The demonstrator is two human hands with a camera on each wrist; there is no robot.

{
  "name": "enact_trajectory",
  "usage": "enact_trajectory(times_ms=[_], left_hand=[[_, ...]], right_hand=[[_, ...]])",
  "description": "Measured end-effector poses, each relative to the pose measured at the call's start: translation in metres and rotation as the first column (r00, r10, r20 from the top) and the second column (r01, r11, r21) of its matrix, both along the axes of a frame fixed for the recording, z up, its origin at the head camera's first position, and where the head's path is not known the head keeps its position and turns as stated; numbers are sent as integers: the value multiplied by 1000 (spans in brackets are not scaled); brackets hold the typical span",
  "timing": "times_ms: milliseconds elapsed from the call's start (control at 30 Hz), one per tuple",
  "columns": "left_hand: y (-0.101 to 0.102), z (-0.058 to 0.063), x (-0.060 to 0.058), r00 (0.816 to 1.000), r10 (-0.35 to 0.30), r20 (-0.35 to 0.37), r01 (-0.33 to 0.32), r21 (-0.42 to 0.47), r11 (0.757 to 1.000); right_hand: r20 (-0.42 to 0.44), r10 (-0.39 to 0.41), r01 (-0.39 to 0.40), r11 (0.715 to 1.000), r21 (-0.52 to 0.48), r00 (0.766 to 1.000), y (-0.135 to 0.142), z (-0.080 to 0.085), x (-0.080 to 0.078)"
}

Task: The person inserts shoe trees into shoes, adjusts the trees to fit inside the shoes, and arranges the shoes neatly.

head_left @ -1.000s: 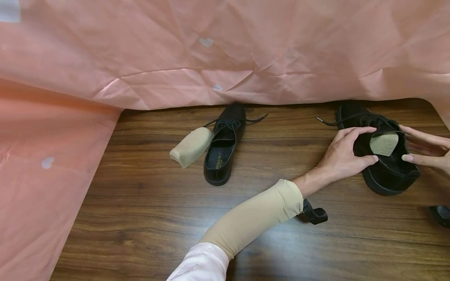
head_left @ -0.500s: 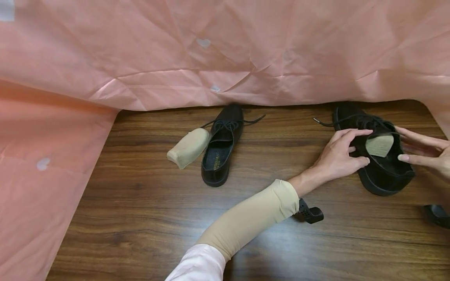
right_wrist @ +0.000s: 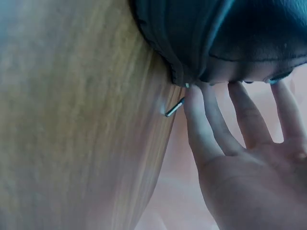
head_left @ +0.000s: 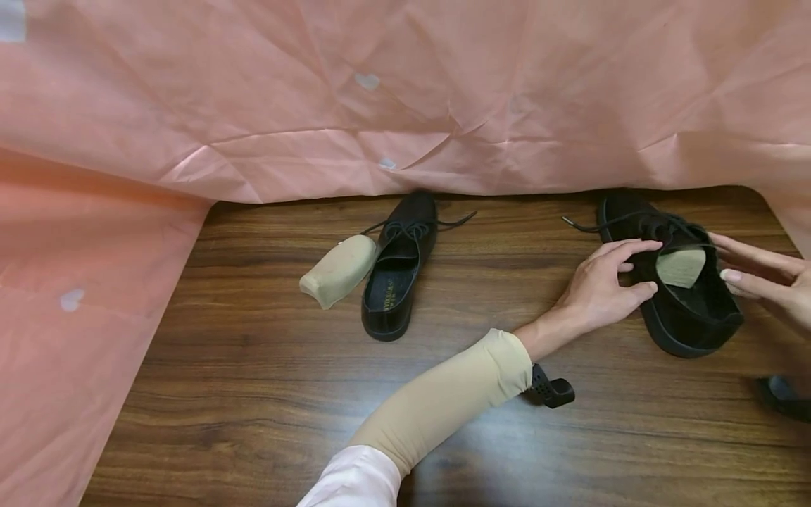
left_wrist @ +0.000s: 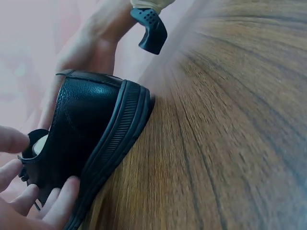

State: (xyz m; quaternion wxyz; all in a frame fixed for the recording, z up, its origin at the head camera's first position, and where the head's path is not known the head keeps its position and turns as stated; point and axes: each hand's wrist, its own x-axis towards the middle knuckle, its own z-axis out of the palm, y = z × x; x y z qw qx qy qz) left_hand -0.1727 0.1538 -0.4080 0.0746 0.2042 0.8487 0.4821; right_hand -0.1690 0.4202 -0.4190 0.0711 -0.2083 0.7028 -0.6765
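Observation:
A black lace-up shoe [head_left: 684,327] stands on the wood surface at the right of the head view, toe toward the pink cloth. Inside its opening shows the end of a beige stuffed insert [head_left: 681,267]. My left hand [head_left: 598,289] lies along the shoe's left side, fingertips at the upper [left_wrist: 67,148] and thumb just outside the rim. On the other side is my right hand [head_left: 769,278], its fairly straight fingers reaching the shoe's side in the right wrist view, thumb by the rim.
A second black shoe [head_left: 386,310] stands left of centre, laces tied. Against it leans another beige insert [head_left: 342,271]. Pink cloth [head_left: 443,91] with pale hearts hangs along the back and left. A black wrist-worn piece [head_left: 551,391] sits beneath my left wrist.
My left thumb has drawn back from inside the shoe's opening to outside its rim, and my right thumb has eased slightly away. The whole head view has shifted a little.

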Motion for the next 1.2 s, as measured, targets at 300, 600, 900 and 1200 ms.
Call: enact_trajectory(times_ms=[300,600,900,1200], left_hand=[[-10,4,0,998,5,-58,-12,-104,994],[-22,8,2,998,12,-67,-14,-23,1000],[-31,12,4,985,4,-173,-18,-77,997],[-51,11,10,966,-22,-257,-4,-99,995]], right_hand=[[-163,103,-135,970,-200,981,-6,3,3],[-197,4,-20,997,-78,980,-6,18,13],[-305,-138,236,920,313,942,-24,40,21],[-284,-228,363,648,670,931,-48,65,29]])
